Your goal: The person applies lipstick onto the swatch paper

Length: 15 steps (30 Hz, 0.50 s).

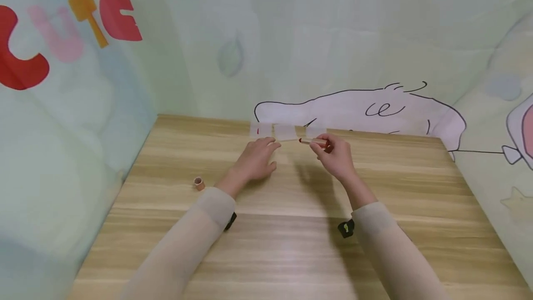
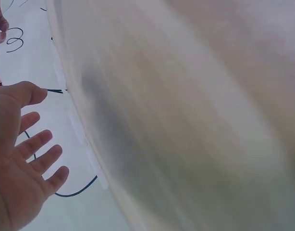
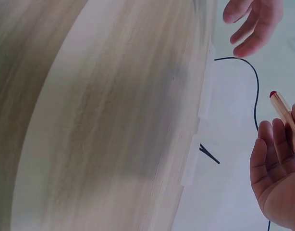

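Right hand (image 1: 335,154) pinches a slim copper-coloured lipstick with a red tip (image 1: 315,142), right of upper centre, apparently between marks.
The tip points left toward the left hand (image 1: 256,159), fingers loosely spread, holding nothing, near three white paper pieces (image 1: 285,132); the leftmost bears a red mark (image 1: 257,131). Another mark would likely call for steadying paper and lowering the tip.

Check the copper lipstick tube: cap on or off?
Off. The lipstick tube shows its bare red tip; a hollow, cylindrical copper cap sits apart on the wood-grain table.
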Motion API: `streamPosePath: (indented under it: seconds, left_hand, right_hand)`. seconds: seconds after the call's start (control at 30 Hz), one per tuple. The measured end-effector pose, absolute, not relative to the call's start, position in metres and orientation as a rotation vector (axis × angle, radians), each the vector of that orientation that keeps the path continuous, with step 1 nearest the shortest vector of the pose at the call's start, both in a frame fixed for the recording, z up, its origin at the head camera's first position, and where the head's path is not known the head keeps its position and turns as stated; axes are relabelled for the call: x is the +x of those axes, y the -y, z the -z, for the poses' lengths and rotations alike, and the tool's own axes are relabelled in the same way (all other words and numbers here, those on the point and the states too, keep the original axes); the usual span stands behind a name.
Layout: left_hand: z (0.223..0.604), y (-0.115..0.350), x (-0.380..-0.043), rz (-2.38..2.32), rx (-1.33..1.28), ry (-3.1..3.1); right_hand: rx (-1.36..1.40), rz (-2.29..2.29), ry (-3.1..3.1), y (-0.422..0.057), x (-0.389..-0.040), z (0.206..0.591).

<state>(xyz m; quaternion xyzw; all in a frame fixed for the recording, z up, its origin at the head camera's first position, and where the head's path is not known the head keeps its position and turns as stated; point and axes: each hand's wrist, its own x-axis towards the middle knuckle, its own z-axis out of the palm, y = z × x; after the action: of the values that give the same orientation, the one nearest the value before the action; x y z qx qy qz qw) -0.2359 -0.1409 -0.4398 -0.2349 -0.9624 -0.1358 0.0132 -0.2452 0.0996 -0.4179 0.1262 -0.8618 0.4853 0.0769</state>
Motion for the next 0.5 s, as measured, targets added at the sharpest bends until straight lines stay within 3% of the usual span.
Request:
streamPosePath:
  seconds: [0.5]
  left_hand:
    - [0.443, 0.137, -0.266, 0.278, -0.814, 3.170]
  right_hand:
    - [0.382, -1.406, 2.634, -0.103, -0.258, 0.418]
